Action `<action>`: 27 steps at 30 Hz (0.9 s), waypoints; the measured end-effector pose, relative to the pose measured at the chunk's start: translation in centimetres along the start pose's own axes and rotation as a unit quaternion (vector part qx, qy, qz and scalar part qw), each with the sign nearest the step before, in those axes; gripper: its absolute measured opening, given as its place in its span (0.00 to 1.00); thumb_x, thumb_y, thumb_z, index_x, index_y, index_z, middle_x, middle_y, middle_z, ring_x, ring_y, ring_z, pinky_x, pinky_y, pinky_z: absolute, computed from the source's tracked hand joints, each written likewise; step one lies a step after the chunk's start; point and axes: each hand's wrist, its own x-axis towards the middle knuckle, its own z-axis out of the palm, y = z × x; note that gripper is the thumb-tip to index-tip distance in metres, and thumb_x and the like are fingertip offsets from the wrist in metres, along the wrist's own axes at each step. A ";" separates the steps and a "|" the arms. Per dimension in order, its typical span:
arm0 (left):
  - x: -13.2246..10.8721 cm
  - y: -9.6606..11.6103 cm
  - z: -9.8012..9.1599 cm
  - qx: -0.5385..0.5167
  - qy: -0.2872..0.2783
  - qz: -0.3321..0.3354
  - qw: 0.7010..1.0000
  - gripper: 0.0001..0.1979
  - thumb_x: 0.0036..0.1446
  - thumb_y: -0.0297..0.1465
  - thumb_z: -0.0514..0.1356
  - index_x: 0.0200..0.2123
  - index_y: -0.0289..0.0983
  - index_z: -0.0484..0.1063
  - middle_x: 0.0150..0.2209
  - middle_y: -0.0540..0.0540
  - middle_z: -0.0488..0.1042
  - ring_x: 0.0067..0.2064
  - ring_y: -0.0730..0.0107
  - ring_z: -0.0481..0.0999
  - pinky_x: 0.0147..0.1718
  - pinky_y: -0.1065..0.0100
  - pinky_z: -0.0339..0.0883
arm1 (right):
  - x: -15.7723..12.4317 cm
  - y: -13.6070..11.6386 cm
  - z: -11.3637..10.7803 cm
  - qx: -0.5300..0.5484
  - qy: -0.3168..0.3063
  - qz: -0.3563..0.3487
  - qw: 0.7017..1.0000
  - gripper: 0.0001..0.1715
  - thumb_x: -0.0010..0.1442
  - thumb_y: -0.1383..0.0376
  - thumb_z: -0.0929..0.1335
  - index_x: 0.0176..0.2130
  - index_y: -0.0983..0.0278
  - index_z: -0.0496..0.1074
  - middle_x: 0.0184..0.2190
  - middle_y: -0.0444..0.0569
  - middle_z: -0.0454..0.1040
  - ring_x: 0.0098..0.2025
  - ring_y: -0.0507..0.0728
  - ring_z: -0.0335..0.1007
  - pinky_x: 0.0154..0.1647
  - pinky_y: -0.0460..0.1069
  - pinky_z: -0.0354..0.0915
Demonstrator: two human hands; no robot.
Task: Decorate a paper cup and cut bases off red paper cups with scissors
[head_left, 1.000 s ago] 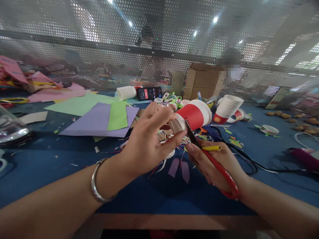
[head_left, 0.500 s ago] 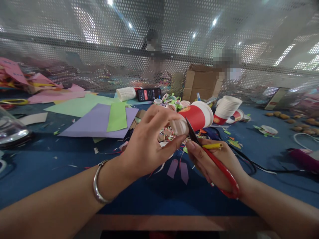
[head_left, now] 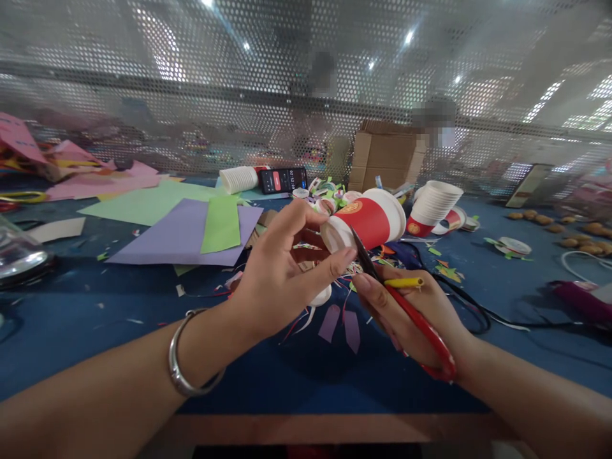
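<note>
A red and white paper cup lies on its side in the air, its rim toward the right. Its base end rests between the fingers and thumb of my left hand. Red-handled scissors are gripped in my right hand, and their dark blade lies against the cup near its base. A thin yellow stick pokes out of the same hand. Below the cup, two purple paper tags hang or lie over the blue table; which, I cannot tell. My fingers partly hide the cup's base.
Purple paper and a green strip lie at left. Behind are a phone, paper scraps and a cardboard box. Stacked cups stand right, near a black cable. A glass object sits far left.
My left fingers have shifted and spread a little at the cup's base, showing more of it. The scissors stay beside the cup. The whole view has slid slightly.
</note>
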 end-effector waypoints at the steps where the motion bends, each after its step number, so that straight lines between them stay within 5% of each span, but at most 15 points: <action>1: 0.0 -0.2 -0.2 0.017 -0.002 0.016 1.000 0.14 0.57 0.31 0.68 0.41 0.41 0.67 0.40 0.49 0.72 0.40 0.68 0.77 0.36 0.65 0.78 | -0.1 0.0 0.0 0.001 0.003 0.000 1.000 0.27 0.64 0.48 0.70 0.22 0.61 0.64 0.09 0.36 0.60 0.10 0.46 0.53 0.10 0.44 0.49; 10: -0.5 -0.8 -0.4 0.165 -0.002 0.115 0.980 0.15 0.57 0.31 0.67 0.44 0.42 0.67 0.43 0.46 0.66 0.44 0.61 0.72 0.44 0.53 0.77 | 0.0 0.4 -0.2 0.023 -0.030 -0.006 0.999 0.27 0.63 0.48 0.70 0.22 0.60 0.63 0.10 0.37 0.61 0.11 0.48 0.54 0.10 0.45 0.49; 27: 0.3 -0.1 -1.5 0.289 -0.043 0.204 0.934 0.09 0.57 0.28 0.65 0.40 0.41 0.69 0.40 0.45 0.68 0.44 0.60 0.69 0.39 0.56 0.75 | -0.2 -0.2 0.2 0.010 -0.021 0.016 1.000 0.27 0.65 0.45 0.67 0.23 0.59 0.64 0.11 0.37 0.59 0.10 0.48 0.53 0.11 0.46 0.49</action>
